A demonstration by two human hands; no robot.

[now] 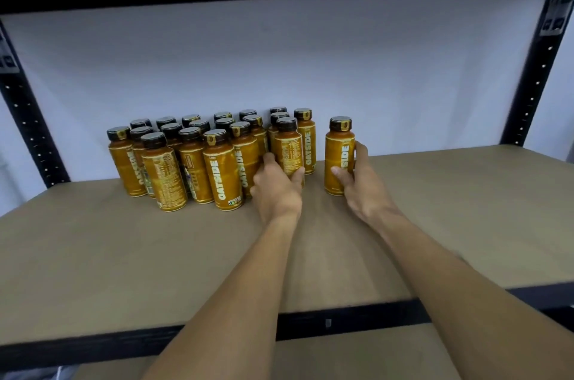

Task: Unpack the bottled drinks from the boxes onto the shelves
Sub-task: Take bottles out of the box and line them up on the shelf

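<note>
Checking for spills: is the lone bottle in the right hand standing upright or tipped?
Upright. The lone bottle stands vertical, dark cap on top and base down at the shelf, with the right hand gripping its side.

On the brown shelf board [124,255], a cluster of orange Oatside bottles [222,171] with dark caps stands upright toward the far left, before a white wall [279,62]. The left hand [276,190] grips the near-right bottle [288,146] of that cluster low on its body. The right hand [363,190] holds a lone bottle [338,156], upright and apart to the right. Black perforated uprights [532,78] frame both sides.
</note>
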